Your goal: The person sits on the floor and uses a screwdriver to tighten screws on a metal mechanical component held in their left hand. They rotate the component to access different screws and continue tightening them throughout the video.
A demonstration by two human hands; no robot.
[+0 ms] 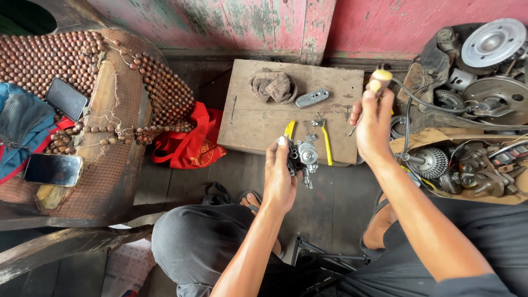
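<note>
1. We've got our left hand [279,176] wrapped around a small grey metal engine part [303,157], fingers curled tight on its dark side, holding it up over the floor just in front of the wooden board [258,118].
2. Our right hand [373,118] is raised higher, fist closed on a screwdriver [377,82] with a yellowish handle. The shaft pokes down below the hand; the tip isn't touching the part, they're well apart.
3. How far along? Looks like mid-teardown to us: a little spring [306,127], some tiny loose bits and a flat metal cover [312,98] already lie on the board, next to yellow-handled pliers [324,140] and a rag [273,86].
4. What's left is hard to call. The part in hand looks mostly in one piece, and we can't see which screws remain.
5. Off to the right sits a heap of gears and engine scrap [473,159]; left, two phones [55,168] on a beaded seat cover.
</note>
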